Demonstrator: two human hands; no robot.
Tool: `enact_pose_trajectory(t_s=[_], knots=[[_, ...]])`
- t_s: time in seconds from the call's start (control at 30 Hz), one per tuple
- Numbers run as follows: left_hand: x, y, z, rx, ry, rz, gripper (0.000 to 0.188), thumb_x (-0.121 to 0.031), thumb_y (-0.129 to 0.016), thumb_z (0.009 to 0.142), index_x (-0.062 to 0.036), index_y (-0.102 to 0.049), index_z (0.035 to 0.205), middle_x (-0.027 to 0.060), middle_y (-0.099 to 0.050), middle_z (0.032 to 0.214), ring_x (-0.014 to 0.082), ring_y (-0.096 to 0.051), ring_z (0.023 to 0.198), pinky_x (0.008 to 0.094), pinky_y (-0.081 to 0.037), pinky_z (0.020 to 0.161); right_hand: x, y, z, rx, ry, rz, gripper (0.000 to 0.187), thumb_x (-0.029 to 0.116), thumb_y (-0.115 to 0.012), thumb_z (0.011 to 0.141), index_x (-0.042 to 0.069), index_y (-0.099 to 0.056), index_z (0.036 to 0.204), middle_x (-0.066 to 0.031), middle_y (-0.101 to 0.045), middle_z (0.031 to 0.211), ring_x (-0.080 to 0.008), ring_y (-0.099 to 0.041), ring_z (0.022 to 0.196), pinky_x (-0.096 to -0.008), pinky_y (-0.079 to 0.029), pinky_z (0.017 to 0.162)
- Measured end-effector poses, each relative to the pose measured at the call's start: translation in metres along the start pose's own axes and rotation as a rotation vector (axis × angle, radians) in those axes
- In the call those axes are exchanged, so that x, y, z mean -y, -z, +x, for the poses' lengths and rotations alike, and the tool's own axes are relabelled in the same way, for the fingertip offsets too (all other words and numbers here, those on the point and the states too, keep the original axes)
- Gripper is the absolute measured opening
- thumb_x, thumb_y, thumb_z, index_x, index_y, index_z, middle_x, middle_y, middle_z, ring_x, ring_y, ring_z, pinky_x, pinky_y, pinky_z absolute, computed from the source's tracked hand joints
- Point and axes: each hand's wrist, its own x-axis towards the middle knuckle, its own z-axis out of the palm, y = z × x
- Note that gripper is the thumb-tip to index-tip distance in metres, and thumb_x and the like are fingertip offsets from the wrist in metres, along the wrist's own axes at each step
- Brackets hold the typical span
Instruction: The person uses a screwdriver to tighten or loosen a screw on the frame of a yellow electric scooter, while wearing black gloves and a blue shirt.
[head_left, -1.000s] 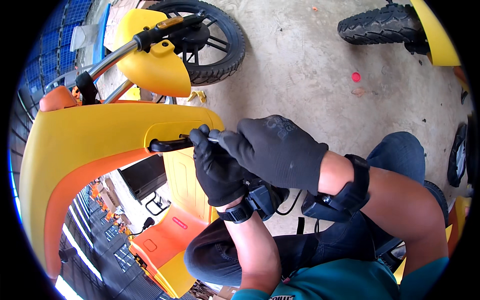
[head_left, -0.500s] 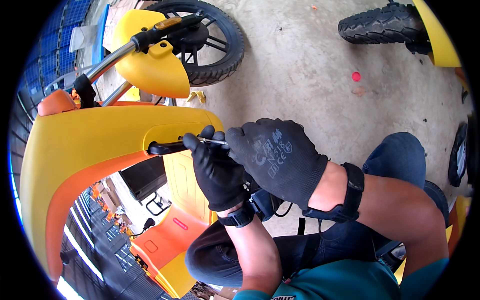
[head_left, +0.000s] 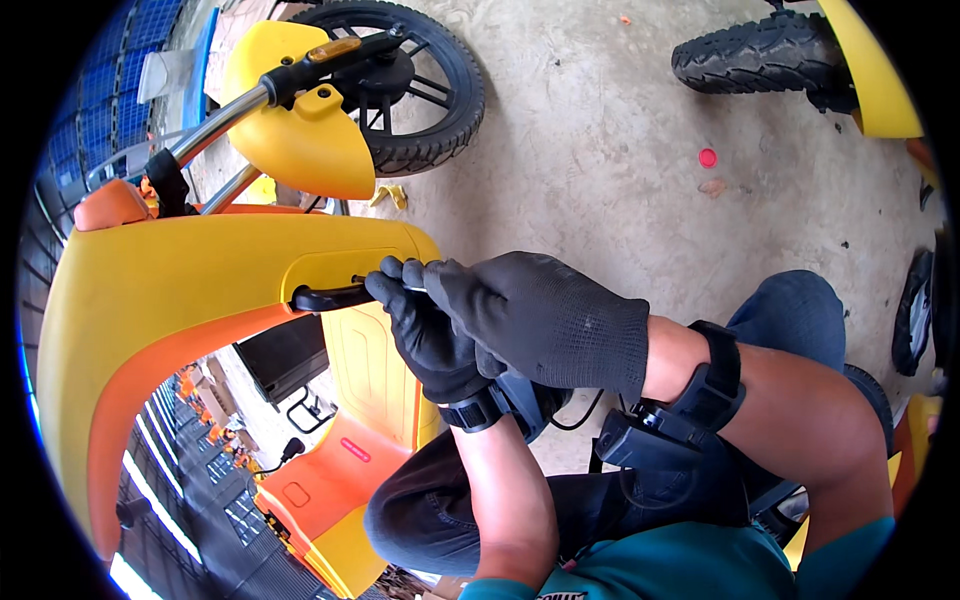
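Note:
Both my hands wear black gloves and meet at the end of a yellow scooter body panel. My right hand is closed round a thin metal rod, whose rear end hides inside the fingers. My left hand pinches the front of that rod between thumb and fingertips, so its tip is hidden. Just beyond the left fingertips, a small dark screw or hole shows in the panel. Below it, a black curved handle-like part runs up to my left thumb.
A black front wheel with a yellow fender lies beyond the panel. Another tyre stands at the far right. On the concrete floor sit a red cap and a yellow scrap. An orange body part is below left.
My right hand has rolled over, turning its printed back out of sight and bringing its wrist device into view. My left hand stays by the panel, fingertips still on the rod.

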Motion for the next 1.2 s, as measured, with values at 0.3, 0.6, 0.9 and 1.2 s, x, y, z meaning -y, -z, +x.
enact_pose_trajectory(t_s=[0.3, 0.6, 0.9, 1.2], knots=[[-0.007, -0.010, -0.004, 0.019, 0.124, 0.281, 0.038, -0.038, -0.044, 0.100, -0.0065, -0.058, 0.115, 0.0079, -0.066, 0.099, 0.0195, -0.061, 0.090, 0.0334, -0.048, 0.085, -0.001, -0.006, -0.006, -0.183, 0.247, -0.511, 0.022, 0.024, -0.052, 0.093, 0.002, -0.055, 0.089, -0.0208, -0.059, 0.066, -0.0355, -0.062, 0.063, -0.0439, -0.049, 0.057], [-0.002, -0.026, -0.012, -0.133, -0.096, 0.692, 0.037, -0.036, -0.046, 0.100, -0.0041, -0.057, 0.115, 0.0065, -0.065, 0.095, 0.0193, -0.061, 0.085, 0.0299, -0.049, 0.079, -0.002, -0.009, -0.009, -0.305, 0.443, -0.823, 0.018, 0.021, -0.059, 0.087, 0.005, -0.054, 0.093, -0.0117, -0.061, 0.073, -0.0295, -0.064, 0.070, -0.0406, -0.052, 0.060], [-0.005, -0.014, -0.013, -0.029, 0.112, 0.237, 0.032, -0.031, -0.047, 0.100, -0.0038, -0.060, 0.112, 0.0053, -0.063, 0.087, 0.0183, -0.058, 0.079, 0.0318, -0.049, 0.077, -0.004, 0.001, -0.011, -0.127, 0.220, -0.447, 0.023, 0.022, -0.059, 0.089, 0.001, -0.052, 0.087, -0.0220, -0.059, 0.066, -0.0396, -0.062, 0.065, -0.0459, -0.049, 0.059], [0.000, -0.011, -0.006, 0.049, 0.121, 0.207, 0.032, -0.030, -0.048, 0.100, -0.0052, -0.059, 0.116, 0.0067, -0.065, 0.095, 0.0200, -0.061, 0.085, 0.0331, -0.050, 0.079, -0.005, 0.002, -0.007, -0.210, 0.183, -0.378, 0.016, 0.015, -0.059, 0.086, 0.001, -0.052, 0.088, -0.0224, -0.060, 0.070, -0.0403, -0.062, 0.069, -0.0461, -0.049, 0.061]])
